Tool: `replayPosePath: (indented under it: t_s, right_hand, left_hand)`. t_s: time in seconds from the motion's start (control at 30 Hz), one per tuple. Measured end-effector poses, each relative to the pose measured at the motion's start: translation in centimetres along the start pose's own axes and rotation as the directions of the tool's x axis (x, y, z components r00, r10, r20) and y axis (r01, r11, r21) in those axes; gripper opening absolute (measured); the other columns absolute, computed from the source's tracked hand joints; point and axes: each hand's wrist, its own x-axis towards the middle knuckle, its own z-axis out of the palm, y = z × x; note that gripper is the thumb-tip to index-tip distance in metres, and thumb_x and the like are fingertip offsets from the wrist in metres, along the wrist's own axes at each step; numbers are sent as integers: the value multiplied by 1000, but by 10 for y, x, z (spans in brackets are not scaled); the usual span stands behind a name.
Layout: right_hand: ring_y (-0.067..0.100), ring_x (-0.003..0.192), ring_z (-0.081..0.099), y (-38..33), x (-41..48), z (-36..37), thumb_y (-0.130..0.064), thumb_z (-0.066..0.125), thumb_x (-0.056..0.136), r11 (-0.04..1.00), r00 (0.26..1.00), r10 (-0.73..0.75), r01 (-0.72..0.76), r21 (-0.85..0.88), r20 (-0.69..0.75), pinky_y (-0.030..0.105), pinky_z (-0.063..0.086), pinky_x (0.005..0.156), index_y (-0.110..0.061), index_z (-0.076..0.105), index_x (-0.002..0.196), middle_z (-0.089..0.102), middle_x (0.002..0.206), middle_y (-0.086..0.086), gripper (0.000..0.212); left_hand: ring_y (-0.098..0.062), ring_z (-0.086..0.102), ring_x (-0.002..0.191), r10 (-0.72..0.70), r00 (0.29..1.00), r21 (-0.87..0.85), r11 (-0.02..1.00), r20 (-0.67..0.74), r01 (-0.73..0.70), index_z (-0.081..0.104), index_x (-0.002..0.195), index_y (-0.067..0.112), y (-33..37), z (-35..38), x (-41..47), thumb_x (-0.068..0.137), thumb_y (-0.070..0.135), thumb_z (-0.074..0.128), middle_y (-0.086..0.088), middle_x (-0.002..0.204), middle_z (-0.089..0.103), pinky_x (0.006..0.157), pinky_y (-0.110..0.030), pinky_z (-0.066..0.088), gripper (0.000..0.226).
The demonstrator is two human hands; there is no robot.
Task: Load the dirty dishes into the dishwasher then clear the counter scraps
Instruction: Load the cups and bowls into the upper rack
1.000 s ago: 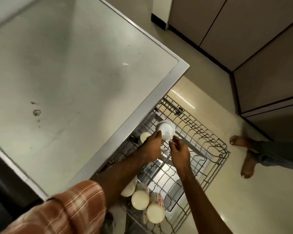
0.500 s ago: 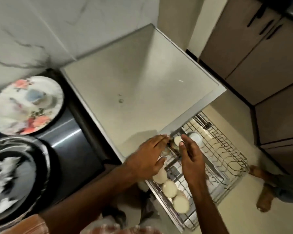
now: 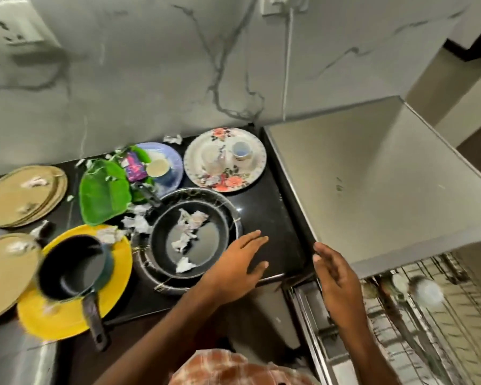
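Left hand (image 3: 239,262): fingers straight and spread, empty, just beside frying pan (image 3: 197,232) on dark counter (image 3: 270,212). Right hand (image 3: 336,276): loose, empty, near dishwasher rack (image 3: 442,329). Risk: paper scraps (image 3: 188,226) lying in pan likely spill into rack if it is loaded unemptied.
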Motion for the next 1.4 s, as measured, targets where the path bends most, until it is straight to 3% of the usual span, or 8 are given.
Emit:
replayPosePath:
  t_s: [0.23,0.6,0.8,0.9,1.03,1.17,1.27,1.4]
  right_hand:
    - [-9,115,63,-15,-6,65,-21,63,102,999,988,-27,31,-22,150,7,49,92,-25,67,133,68,128,-20,31]
    - [0,109,68,-47,45,109,-24,67,100,996,952,-46,68,-60,304,23,53,98,-33,68,127,75,114,-16,28]
    - [-4,102,67,-76,116,146,-31,69,98,980,909,-81,147,-135,408,29,57,98,-33,68,126,73,110,-16,28]
    - [-4,108,63,-94,154,165,-30,66,100,957,885,-125,228,-182,448,31,56,101,-30,64,133,68,123,-15,33]
    - [16,131,54,-109,203,192,-28,66,99,851,844,-250,425,-308,475,38,47,111,-26,59,141,55,146,1,43]
    - [28,151,29,-112,244,214,-33,62,99,716,805,-218,516,-470,552,52,30,123,-32,47,151,34,164,7,54]
    - [28,154,22,-110,263,221,-36,60,99,626,774,-172,564,-538,610,56,25,123,-30,45,154,31,167,4,57]
    - [21,151,32,-103,270,221,-28,60,101,700,772,-208,546,-459,601,52,28,124,-22,52,150,40,162,-1,50]
  left_hand:
    - [-3,25,148,-112,992,-78,991,-60,107,37,154,33,-59,-37,-54,100,41,57,13,162,30,123,-28,22,58]
    - [-5,39,140,-198,968,-199,966,-151,167,45,149,31,-78,-64,-45,98,33,63,12,154,41,115,-30,39,54]
    - [-9,36,144,-269,939,-193,954,-215,229,48,147,28,-82,-76,-13,96,34,65,6,155,43,118,-37,36,54]
    - [-12,39,144,-312,916,-190,944,-252,269,51,145,29,-85,-82,4,95,39,63,5,153,45,116,-41,39,53]
    - [-11,42,141,-359,888,-233,925,-288,299,53,144,30,-85,-82,18,95,38,64,5,153,45,113,-42,43,51]
    - [-8,44,138,-409,861,-271,903,-303,333,55,141,34,-80,-74,23,92,48,59,8,152,46,111,-42,45,52]
    - [-6,43,138,-434,850,-311,886,-298,343,58,139,32,-80,-68,24,92,48,58,8,151,47,112,-42,44,50]
    - [-4,42,138,-451,837,-314,880,-311,357,57,139,34,-83,-67,29,95,42,62,11,151,46,112,-40,44,45]
